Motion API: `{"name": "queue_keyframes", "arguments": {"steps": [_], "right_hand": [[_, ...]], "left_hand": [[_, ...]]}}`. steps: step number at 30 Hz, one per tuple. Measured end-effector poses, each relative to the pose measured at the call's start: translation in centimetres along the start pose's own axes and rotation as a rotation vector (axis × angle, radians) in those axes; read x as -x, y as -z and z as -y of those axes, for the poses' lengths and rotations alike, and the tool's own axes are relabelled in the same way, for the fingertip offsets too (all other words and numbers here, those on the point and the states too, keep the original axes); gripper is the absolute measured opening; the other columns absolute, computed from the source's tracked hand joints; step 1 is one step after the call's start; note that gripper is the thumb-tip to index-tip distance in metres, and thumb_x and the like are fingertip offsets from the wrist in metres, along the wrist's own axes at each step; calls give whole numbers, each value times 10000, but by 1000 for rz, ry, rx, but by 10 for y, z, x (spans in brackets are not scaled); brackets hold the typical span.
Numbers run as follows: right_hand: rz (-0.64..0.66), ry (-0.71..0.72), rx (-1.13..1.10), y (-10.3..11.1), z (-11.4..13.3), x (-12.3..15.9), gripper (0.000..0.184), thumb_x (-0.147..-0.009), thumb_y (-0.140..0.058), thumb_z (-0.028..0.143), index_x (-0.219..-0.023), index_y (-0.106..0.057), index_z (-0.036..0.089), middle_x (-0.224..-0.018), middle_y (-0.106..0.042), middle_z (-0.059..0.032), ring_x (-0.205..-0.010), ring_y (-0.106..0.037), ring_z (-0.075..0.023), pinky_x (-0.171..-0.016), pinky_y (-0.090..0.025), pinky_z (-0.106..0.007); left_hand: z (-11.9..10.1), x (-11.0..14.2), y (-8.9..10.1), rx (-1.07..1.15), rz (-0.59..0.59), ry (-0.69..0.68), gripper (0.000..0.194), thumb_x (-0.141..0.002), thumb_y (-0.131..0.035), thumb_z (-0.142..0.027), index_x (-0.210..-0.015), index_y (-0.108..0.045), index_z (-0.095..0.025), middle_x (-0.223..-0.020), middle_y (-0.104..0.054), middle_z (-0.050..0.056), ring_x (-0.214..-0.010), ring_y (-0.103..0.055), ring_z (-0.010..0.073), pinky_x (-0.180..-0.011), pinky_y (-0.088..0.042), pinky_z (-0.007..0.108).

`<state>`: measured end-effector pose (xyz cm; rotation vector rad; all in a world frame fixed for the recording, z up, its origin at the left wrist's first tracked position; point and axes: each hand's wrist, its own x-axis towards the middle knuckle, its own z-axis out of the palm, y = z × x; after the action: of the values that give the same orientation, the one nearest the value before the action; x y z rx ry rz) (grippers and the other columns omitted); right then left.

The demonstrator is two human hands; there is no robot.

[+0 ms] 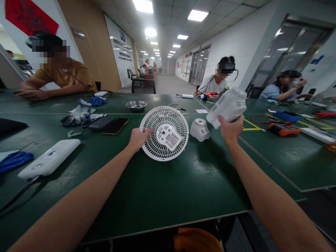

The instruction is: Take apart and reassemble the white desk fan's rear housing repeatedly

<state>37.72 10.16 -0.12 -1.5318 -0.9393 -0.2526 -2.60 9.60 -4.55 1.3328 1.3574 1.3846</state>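
My left hand (140, 139) is closed on the left rim of a round white fan grille (165, 155), its thumb lying over the ribs. A slotted white motor plate (169, 136) sits at the grille's middle. Raised to the right, my right hand (232, 130) grips a white plastic fan base (227, 106) with vent slots at its upper end; its fingers are partly hidden behind the part. Between the two, a small white vented motor cover (200, 129) stands on the green table (168, 196), apart from both hands. A thin white cord (183, 111) lies behind the grille.
A steel bowl (136, 105) stands behind the grille. To the left lie a phone (116, 126), a dark power bank (102, 123), gloves (78, 117) and a white power bank (49, 159). An orange multimeter (284, 130) lies right. Several people sit around the table.
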Motion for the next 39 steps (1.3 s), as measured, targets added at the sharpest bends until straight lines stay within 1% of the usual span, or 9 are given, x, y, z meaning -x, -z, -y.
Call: {"name": "queue_keyframes", "arguments": {"steps": [4,8,11,16,21,27,31,34,39], "right_hand": [[79,86,-38,-3,21,16,760,-648,-775,537,-1252,-500,167,-1128,-690,-156,-993,-666,-327,-890,-498,-466],[279,60,33,-13,23,36,779,-624,-774,573,-1238,-504,176,-1114,-692,-162,-985,-658,-349,-878,-502,-486],[355,41,64,-16,22,42,805,-611,-778,581,-1250,-501,177,-1111,-693,-163,-968,-660,-355,-875,-507,-491],[283,42,61,-9,13,24,812,-606,-775,581,-1259,-500,185,-1108,-685,-147,-980,-651,-338,-905,-495,-498],[157,-50,113,4,-13,-8,811,-581,-801,524,-1249,-492,185,-1160,-663,-160,-1052,-636,-350,-956,-472,-524],[192,-188,96,6,-32,-22,803,-548,-814,415,-1231,-460,187,-1203,-638,-163,-1087,-628,-339,-991,-460,-492],[128,-95,25,4,-32,-22,797,-579,-802,443,-1244,-454,176,-1219,-628,-159,-1109,-618,-319,-990,-464,-480],[63,-25,-5,2,-36,-25,752,-600,-796,459,-1222,-495,161,-1186,-647,-153,-1058,-633,-306,-957,-480,-481],[71,-6,-120,-2,-41,-31,784,-615,-791,392,-1284,-467,143,-1222,-632,-148,-986,-650,-263,-890,-517,-449]], "left_hand": [[0,0,0,7,-1,-5,260,-786,-779,-314,-923,-734,-98,-879,-767,130,-722,-729,231,-674,-616,364],[1,0,0,0,8,-8,247,-784,-777,-305,-914,-735,-99,-849,-765,126,-708,-727,234,-663,-615,364],[2,-1,0,1,-2,-19,246,-776,-780,-307,-898,-733,-99,-827,-760,120,-706,-726,232,-655,-614,355],[3,-3,-1,7,-2,-31,257,-775,-779,-321,-897,-735,-100,-840,-761,124,-709,-725,230,-663,-613,355],[4,-3,-1,-3,-7,-24,247,-776,-778,-317,-899,-738,-108,-847,-762,117,-722,-729,232,-688,-615,372],[5,-3,0,21,11,-29,263,-781,-777,-323,-913,-738,-100,-851,-762,119,-746,-733,245,-696,-619,386],[1,0,1,-12,6,-18,246,-792,-767,-315,-918,-739,-105,-850,-763,119,-735,-733,243,-698,-617,389],[-3,2,1,-23,0,0,233,-795,-764,-304,-917,-739,-107,-852,-764,123,-733,-733,245,-696,-615,389],[-4,2,0,-18,-7,1,208,-796,-761,-278,-911,-738,-106,-854,-765,121,-737,-732,240,-710,-614,387]]}}
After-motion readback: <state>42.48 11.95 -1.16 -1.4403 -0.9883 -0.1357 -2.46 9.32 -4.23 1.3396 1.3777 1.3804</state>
